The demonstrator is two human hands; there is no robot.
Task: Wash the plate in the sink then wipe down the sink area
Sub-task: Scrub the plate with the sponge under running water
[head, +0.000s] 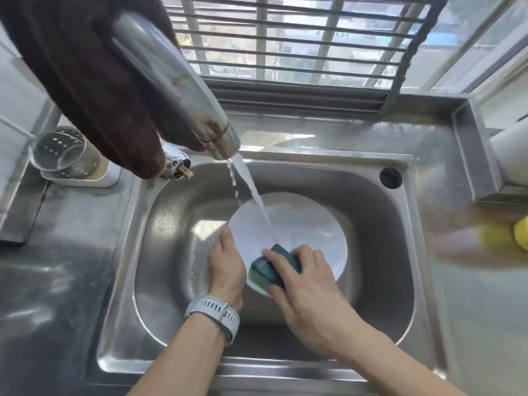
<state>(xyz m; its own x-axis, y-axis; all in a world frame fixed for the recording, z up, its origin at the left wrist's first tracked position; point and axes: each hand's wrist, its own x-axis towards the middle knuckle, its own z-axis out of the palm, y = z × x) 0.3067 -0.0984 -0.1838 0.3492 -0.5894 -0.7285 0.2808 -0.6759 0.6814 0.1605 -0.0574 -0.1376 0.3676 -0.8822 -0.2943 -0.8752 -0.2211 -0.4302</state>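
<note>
A white plate (308, 227) sits tilted inside the steel sink (400, 247), with water from the faucet (177, 90) running onto its middle. My left hand (225, 264) grips the plate's left rim, thumb on top; a white watch is on that wrist. My right hand (305, 284) holds a dark green sponge (274, 264) with a yellow-green underside and presses it against the plate's near part. The plate's lower edge is hidden under both hands.
A brown cloth (94, 78) hangs over the faucet at upper left. A perforated steel holder and a clear glass (61, 152) stand on a white tray at the left. Something yellow (511, 238) lies blurred on the right counter. A barred window is behind the sink.
</note>
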